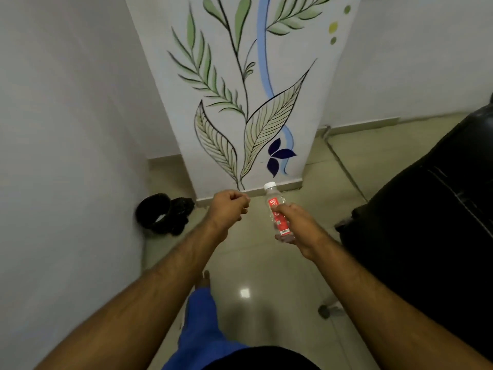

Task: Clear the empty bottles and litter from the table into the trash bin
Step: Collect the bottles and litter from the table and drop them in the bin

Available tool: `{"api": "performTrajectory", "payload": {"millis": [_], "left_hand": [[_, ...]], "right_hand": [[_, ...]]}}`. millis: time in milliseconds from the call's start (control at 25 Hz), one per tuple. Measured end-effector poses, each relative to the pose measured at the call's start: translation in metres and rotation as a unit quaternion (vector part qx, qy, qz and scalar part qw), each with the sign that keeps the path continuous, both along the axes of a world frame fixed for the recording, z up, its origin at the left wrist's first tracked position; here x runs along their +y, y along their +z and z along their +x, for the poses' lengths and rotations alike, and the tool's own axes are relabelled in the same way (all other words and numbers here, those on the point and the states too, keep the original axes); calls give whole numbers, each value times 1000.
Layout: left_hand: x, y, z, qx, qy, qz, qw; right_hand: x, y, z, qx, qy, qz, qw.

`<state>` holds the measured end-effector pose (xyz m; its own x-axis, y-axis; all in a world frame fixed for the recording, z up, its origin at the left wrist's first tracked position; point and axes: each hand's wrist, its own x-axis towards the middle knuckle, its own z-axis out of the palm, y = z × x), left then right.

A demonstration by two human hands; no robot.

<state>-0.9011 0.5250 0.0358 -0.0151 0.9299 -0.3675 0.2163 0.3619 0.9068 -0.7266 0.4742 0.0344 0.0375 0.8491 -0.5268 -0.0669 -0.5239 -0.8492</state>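
My right hand (296, 222) has its grip clenched around the capped bottle (276, 209), carried upright over the floor (266, 263), I judge for dropping into the black-lined trash bin (156, 213) against the wall at left. My left hand (229, 206) is fisted; holding litter, I cannot tell. A leaf-painted pillar (240, 102) stands ahead.

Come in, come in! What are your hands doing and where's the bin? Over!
Right hand gripping capped bottle. Left hand fisted, contents unseen. Black-bagged bin ahead left on floor, by the wall. Path clear; dark seat off right.
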Motion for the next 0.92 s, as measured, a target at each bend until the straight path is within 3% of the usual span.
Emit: {"api": "performTrajectory", "payload": {"millis": [160,480,680,920], "left_hand": [[143,-22,40,46,-146,6,988],[349,-4,215,73,-391,42,917],[402,-20,381,71,-501,85,858],[402,-25,553,72,-595,95,794]], "right_hand": [[98,-19,32,-5,-183,15,983],[224,5,133,-45,-455,35,889],[273,-16,230,-16,-600,24,800],[295,-16,349,-4,-745,16,667]]}}
